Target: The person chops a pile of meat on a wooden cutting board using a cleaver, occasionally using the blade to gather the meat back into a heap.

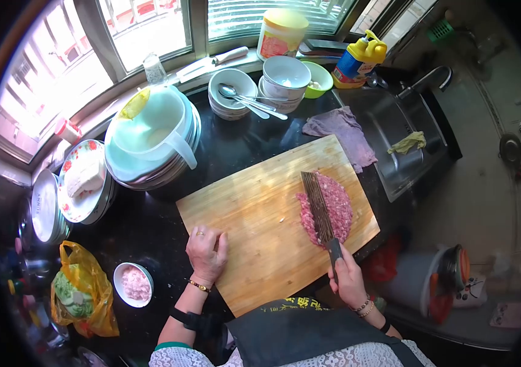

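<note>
My right hand (348,280) is wrapped around the dark handle of a cleaver (317,208). The cleaver's broad blade, with dark streaks along it, lies across a patch of pink minced meat (338,205). Under the meat is a wooden cutting board (254,208), set at an angle on the counter. Resting at the board's left edge, my left hand (206,254) has its fingers curled in and nothing visible in them. To its left stands a small white bowl (119,287) holding pale pink mince (135,284).
A yellow plastic bag (104,312) with green vegetables sits at lower left. Stacked plates (46,208) and a light-blue basin (150,131) stand farther back. Bowls with spoons (233,92) line the window side. A purple cloth (343,134) lies beside the sink (395,162).
</note>
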Tool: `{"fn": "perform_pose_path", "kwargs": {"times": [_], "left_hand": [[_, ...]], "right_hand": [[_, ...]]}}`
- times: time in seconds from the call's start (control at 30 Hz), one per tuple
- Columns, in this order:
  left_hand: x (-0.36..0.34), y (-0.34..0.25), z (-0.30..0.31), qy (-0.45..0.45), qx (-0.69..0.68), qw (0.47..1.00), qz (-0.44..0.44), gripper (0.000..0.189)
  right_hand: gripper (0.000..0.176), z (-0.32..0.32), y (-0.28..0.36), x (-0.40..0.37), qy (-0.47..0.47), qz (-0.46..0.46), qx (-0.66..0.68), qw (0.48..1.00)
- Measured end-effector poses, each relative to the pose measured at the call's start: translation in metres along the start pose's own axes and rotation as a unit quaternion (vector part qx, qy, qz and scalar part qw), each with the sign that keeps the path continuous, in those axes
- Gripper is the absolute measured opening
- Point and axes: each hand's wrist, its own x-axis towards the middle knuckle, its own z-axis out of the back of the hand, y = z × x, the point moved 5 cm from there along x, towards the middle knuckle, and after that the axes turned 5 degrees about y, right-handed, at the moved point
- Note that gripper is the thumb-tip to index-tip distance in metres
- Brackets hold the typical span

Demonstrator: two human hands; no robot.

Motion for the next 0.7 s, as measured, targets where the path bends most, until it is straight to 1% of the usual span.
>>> {"fn": "perform_pose_path", "kwargs": {"times": [0.03, 0.13, 0.17, 0.27, 0.3, 0.4, 0.43, 0.53, 0.57, 0.67, 0.7], "left_hand": [[-0.002, 0.000, 0.000, 0.005, 0.001, 1.000, 0.001, 0.009], [-0.002, -0.001, 0.000, 0.009, 0.001, 1.000, 0.006, 0.008], [-0.003, -0.001, 0.000, 0.009, 0.001, 1.000, 0.009, 0.008], [-0.001, -0.002, -0.001, 0.011, -0.004, 1.000, 0.003, 0.008], [0.000, 0.000, -0.002, 0.008, -0.007, 1.000, 0.001, 0.008], [-0.004, 0.000, 0.001, 0.007, -0.002, 1.000, 0.000, 0.008], [-0.002, -0.001, 0.000, 0.001, 0.000, 1.000, -0.002, 0.008], [-0.002, -0.001, -0.001, 0.007, -0.001, 1.000, 0.001, 0.008], [-0.002, -0.001, -0.002, 0.011, -0.005, 1.000, -0.002, 0.008], [-0.005, 0.002, 0.000, 0.011, -0.001, 1.000, 0.000, 0.008], [-0.005, 0.001, 0.000, 0.012, 0.001, 1.000, 0.001, 0.009]], "right_hand": [[0.045, 0.001, 0.007, -0.005, -0.002, 0.007, 0.004, 1.000], [0.044, 0.003, 0.021, -0.018, -0.026, 0.151, -0.054, 0.987], [0.043, 0.004, 0.014, -0.018, -0.039, 0.173, -0.062, 0.982], [0.044, 0.001, -0.008, 0.000, -0.017, 0.010, -0.022, 1.000], [0.044, 0.003, -0.004, -0.003, -0.012, -0.005, -0.033, 0.999], [0.043, 0.007, 0.014, -0.018, -0.013, 0.075, -0.024, 0.997], [0.043, 0.007, 0.019, -0.021, -0.018, 0.126, -0.049, 0.991], [0.044, 0.001, -0.006, -0.008, -0.014, 0.015, -0.005, 1.000], [0.044, 0.002, -0.012, -0.003, 0.001, -0.001, -0.019, 1.000], [0.043, 0.002, 0.007, -0.016, -0.003, 0.018, -0.031, 0.999], [0.042, 0.000, 0.008, -0.018, -0.005, 0.055, -0.043, 0.998]]}}
